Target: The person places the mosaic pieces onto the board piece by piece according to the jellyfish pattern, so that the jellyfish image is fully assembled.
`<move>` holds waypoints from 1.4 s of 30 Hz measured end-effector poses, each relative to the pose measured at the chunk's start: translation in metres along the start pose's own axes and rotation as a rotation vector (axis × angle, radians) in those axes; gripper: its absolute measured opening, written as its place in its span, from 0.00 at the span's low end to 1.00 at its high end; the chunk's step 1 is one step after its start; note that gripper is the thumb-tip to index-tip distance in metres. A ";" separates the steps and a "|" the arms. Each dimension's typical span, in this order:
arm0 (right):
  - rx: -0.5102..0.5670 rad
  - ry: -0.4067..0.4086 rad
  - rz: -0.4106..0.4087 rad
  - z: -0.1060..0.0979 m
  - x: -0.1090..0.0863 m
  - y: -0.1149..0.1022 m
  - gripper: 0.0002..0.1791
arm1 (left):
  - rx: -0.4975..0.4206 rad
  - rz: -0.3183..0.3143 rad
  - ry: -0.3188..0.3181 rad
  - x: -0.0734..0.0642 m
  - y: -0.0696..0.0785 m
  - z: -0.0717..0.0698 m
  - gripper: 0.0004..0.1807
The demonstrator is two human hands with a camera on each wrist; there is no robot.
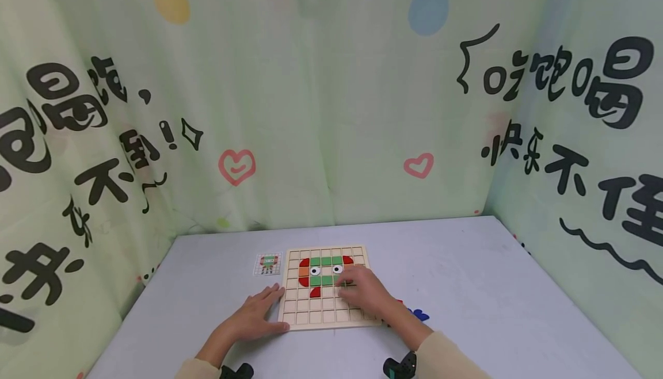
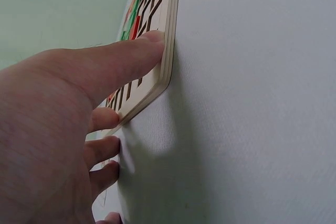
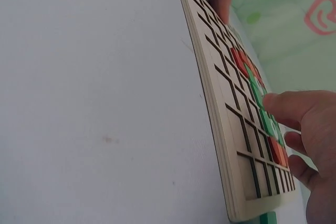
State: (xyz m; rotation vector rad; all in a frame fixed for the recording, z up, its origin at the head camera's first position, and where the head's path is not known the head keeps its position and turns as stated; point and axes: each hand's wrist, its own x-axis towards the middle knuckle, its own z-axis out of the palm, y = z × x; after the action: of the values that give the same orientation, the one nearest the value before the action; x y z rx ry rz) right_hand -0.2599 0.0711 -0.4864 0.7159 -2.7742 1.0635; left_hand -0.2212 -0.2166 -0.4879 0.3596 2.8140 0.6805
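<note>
A wooden grid board lies on the table, with a pattern of green square pieces, orange pieces, red rounded corner pieces and two eye pieces. Below the pattern's left part sits a red quarter-round piece. My left hand rests against the board's near left corner, its thumb on the near edge. Over the pattern's right part, my right hand reaches down; its thumb is close to the green pieces, and I see nothing held between its digits.
A small pattern card lies left of the board's far corner. Blue pieces and a few others lie right of the board, partly behind my right forearm. A printed curtain hangs around the white table.
</note>
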 end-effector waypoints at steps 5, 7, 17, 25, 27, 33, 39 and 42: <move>-0.031 0.032 0.028 -0.009 -0.009 0.009 0.05 | -0.005 0.002 -0.004 -0.001 0.000 -0.001 0.48; -0.039 0.045 0.050 -0.013 -0.014 0.012 0.05 | -0.004 0.003 -0.006 -0.001 0.000 -0.001 0.48; -0.092 0.078 0.136 -0.036 -0.037 0.032 0.06 | -0.004 0.004 -0.017 -0.002 0.001 0.000 0.48; -0.103 0.078 0.175 -0.055 -0.054 0.048 0.06 | -0.001 -0.010 -0.016 -0.001 0.001 0.000 0.48; -0.109 0.080 0.156 -0.056 -0.057 0.053 0.07 | -0.002 -0.011 -0.016 -0.001 0.001 -0.001 0.48; -0.106 0.089 0.109 -0.055 -0.060 0.063 0.07 | 0.001 -0.017 -0.013 -0.001 0.001 -0.001 0.48; -0.076 0.083 0.107 -0.051 -0.060 0.064 0.08 | -0.003 -0.020 -0.013 0.000 0.000 -0.001 0.48; -0.076 0.074 0.122 -0.048 -0.058 0.063 0.08 | -0.006 -0.019 -0.015 0.000 0.001 0.000 0.48</move>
State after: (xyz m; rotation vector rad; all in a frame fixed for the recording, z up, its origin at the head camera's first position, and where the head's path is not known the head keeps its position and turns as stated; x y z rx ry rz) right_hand -0.2407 0.1660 -0.5026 0.4938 -2.8079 0.9760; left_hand -0.2214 -0.2161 -0.4874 0.3345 2.7965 0.6791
